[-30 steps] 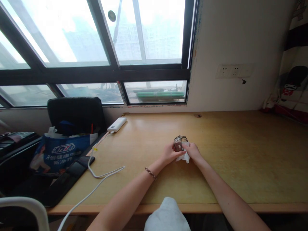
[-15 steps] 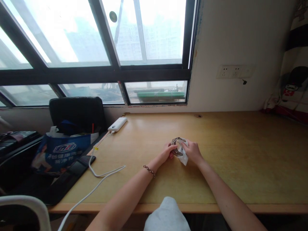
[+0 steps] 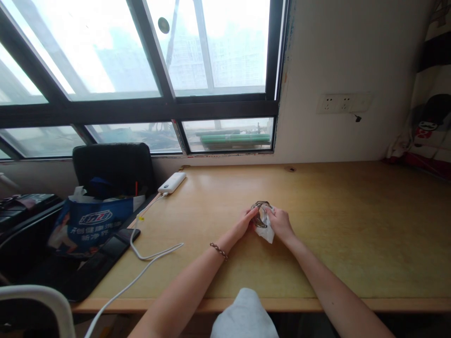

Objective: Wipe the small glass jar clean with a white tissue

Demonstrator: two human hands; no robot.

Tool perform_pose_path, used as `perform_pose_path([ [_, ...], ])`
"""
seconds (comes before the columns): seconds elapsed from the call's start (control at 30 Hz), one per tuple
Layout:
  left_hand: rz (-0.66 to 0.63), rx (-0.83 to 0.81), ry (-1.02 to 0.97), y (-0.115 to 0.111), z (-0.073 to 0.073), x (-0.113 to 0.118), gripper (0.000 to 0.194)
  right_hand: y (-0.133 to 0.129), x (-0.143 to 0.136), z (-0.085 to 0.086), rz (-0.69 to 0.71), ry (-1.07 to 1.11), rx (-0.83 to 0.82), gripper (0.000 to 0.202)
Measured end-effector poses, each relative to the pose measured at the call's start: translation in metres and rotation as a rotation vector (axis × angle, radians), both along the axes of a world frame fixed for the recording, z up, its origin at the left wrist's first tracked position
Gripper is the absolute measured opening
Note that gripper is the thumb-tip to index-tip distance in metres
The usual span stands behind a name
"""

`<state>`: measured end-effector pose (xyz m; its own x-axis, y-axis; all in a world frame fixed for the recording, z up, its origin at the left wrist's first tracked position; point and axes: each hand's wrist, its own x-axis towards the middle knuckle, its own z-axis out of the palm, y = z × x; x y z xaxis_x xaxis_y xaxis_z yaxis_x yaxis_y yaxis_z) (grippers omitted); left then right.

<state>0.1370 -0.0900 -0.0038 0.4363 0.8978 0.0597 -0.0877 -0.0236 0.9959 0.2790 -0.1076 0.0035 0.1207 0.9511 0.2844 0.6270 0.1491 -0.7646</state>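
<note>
Both my hands meet over the middle of the desk around a round, ring-shaped thing with dark, glossy streaks (image 3: 261, 224); I cannot tell its exact kind. My left hand (image 3: 245, 222) grips its left side, thumb on top and fingers curled beneath. On the right, my right hand (image 3: 281, 222) pinches a crumpled white tissue (image 3: 267, 234) against the ring, thumb at its inner side. The tissue's loose end hangs down toward me. Part of the ring is hidden by the fingers and the tissue.
A white power bank (image 3: 172, 182) lies at the desk's left edge, its white cable (image 3: 155, 256) looping toward me. Left of the wooden desk (image 3: 352, 234) are a blue bag (image 3: 93, 220) and a black chair (image 3: 112, 164). The window and wall sockets (image 3: 343, 103) are behind.
My left thumb has shifted slightly up along the ring. My right hand has moved a little, and the tissue covers the ring's lower right differently. The ring stays in about the same place.
</note>
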Motion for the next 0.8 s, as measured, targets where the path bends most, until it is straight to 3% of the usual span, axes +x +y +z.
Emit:
perform_pose_path([
  [0.1, -0.05, 0.1, -0.012, -0.004, 0.004, 0.005, 0.044, 0.0, 0.001, 0.0, -0.096, 0.038, -0.013, 0.049],
  [0.2, -0.079, 0.133, 0.019, -0.008, 0.009, 0.007, 0.049, 0.001, 0.003, 0.002, -0.101, 0.064, -0.043, 0.051],
  [0.33, -0.021, 0.057, 0.095, -0.007, 0.01, 0.003, 0.045, 0.001, 0.002, 0.003, -0.071, 0.032, -0.065, 0.049],
  [0.47, 0.004, -0.008, 0.066, 0.0, 0.001, -0.004, 0.04, 0.0, 0.0, 0.004, -0.019, -0.008, -0.064, 0.04],
  [0.67, -0.048, -0.166, -0.073, 0.005, -0.004, -0.008, 0.059, -0.005, -0.001, 0.01, 0.099, 0.028, 0.025, 0.039],
  [0.8, -0.046, -0.232, -0.133, 0.005, 0.001, -0.005, 0.064, -0.006, -0.002, 0.008, 0.199, 0.07, -0.034, 0.029],
])
